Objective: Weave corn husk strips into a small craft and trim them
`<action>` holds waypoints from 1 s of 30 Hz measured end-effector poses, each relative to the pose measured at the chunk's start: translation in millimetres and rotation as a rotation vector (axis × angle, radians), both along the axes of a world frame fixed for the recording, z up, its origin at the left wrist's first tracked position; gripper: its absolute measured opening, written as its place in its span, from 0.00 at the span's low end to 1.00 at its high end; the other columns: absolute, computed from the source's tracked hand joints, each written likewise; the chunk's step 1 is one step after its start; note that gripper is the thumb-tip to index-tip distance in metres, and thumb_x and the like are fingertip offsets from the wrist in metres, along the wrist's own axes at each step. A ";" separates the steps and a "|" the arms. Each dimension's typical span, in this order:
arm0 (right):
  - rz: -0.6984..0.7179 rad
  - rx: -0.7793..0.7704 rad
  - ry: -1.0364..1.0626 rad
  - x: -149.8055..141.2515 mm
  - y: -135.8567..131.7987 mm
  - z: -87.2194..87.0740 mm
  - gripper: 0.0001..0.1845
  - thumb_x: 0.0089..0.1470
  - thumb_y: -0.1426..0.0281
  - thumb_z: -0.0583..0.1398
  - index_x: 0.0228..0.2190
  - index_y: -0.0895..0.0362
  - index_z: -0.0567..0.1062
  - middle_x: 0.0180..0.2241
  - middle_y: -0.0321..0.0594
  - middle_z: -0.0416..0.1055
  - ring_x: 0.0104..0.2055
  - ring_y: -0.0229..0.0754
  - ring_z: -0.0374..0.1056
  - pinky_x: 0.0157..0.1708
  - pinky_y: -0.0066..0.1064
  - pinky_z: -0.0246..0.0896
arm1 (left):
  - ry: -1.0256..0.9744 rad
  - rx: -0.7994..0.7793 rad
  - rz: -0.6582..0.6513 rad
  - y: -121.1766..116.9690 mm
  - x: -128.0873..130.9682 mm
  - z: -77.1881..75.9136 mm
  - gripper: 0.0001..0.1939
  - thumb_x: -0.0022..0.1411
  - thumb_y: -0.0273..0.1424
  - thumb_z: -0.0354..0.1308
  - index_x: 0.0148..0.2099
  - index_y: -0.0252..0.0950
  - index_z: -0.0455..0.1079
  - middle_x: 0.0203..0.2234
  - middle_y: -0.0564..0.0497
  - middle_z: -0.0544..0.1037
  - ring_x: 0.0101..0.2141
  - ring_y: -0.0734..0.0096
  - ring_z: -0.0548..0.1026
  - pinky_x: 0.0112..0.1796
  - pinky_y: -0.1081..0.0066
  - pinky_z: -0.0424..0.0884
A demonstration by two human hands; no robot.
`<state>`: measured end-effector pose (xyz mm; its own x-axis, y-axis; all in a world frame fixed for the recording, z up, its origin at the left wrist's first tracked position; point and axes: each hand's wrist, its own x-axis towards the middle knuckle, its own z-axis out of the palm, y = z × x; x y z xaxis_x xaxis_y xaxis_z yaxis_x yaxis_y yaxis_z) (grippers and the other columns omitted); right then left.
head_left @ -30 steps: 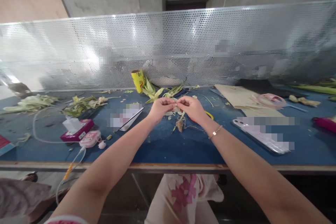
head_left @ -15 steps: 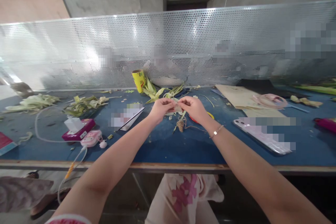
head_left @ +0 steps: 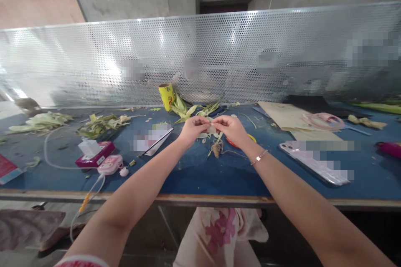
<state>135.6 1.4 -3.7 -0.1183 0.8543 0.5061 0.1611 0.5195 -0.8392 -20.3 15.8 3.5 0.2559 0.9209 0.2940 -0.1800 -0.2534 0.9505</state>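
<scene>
- At the fingertips, a small, pale, translucent strip of corn husk spans the narrow gap between two bare hands, just above the middle of the table.
- The left hand pinches one side of the strip, thumb and index finger pressed together, the other fingers curled in behind.
- The right hand, below a wrist with a thin bracelet, pinches the opposite side in the same closed grip. The two sets of fingertips are close together; whether they touch cannot be told.
- Just below the hands lies a frayed bundle of brown twine, and a red-and-yellow round object shows partly from behind the right hand and wrist.
- Beyond the fingers, loose green husk leaves spread beside a yellow printed cylinder, which leans near a perforated metal panel closing off the far side.
- Between the forearms, a bare stretch of blue tabletop runs from the twine to the wood-coloured front edge, the widest open room near the hands.
- To the left, well apart from the fingers, sit a flat, dark-edged white object, a magenta tissue box and a pink case beside it.
- To the right, a phone in a shiny, pale case lies slantwise beyond the wrist, nearer the front edge than the sheets of tan paper and pink coiled strap.
</scene>
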 end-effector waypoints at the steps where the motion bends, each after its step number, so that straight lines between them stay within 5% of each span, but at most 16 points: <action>1: 0.001 -0.004 0.007 0.1 -0.3 0.3 0.11 0.43 0.62 0.63 0.27 0.56 0.73 0.22 0.37 0.72 0.24 0.39 0.68 0.29 0.35 0.67 | -0.008 -0.006 -0.005 0.3 -0.1 -0.4 0.14 0.38 0.29 0.69 0.28 0.31 0.69 0.19 0.56 0.73 0.21 0.81 0.70 0.27 0.76 0.68; 10: -0.010 0.012 0.001 0.2 -1.3 -0.4 0.11 0.43 0.62 0.63 0.27 0.56 0.73 0.24 0.38 0.73 0.24 0.39 0.68 0.30 0.35 0.67 | -0.027 -0.025 -0.009 1.9 -0.8 -1.3 0.13 0.38 0.29 0.68 0.28 0.32 0.68 0.19 0.56 0.73 0.22 0.80 0.71 0.28 0.75 0.69; 19: -0.039 0.033 -0.060 1.9 -1.3 0.9 0.11 0.46 0.61 0.60 0.27 0.56 0.73 0.22 0.37 0.71 0.24 0.39 0.68 0.30 0.34 0.66 | 0.085 0.116 0.017 -0.2 2.5 -0.4 0.19 0.35 0.33 0.70 0.28 0.32 0.65 0.19 0.56 0.72 0.21 0.81 0.69 0.26 0.77 0.66; 30: -0.056 0.025 -0.105 1.9 -0.2 -2.4 0.12 0.48 0.59 0.59 0.27 0.56 0.72 0.20 0.36 0.70 0.24 0.40 0.67 0.29 0.34 0.64 | 0.157 0.206 0.048 -1.1 0.9 0.2 0.11 0.43 0.34 0.65 0.26 0.33 0.69 0.19 0.55 0.71 0.21 0.80 0.67 0.25 0.75 0.65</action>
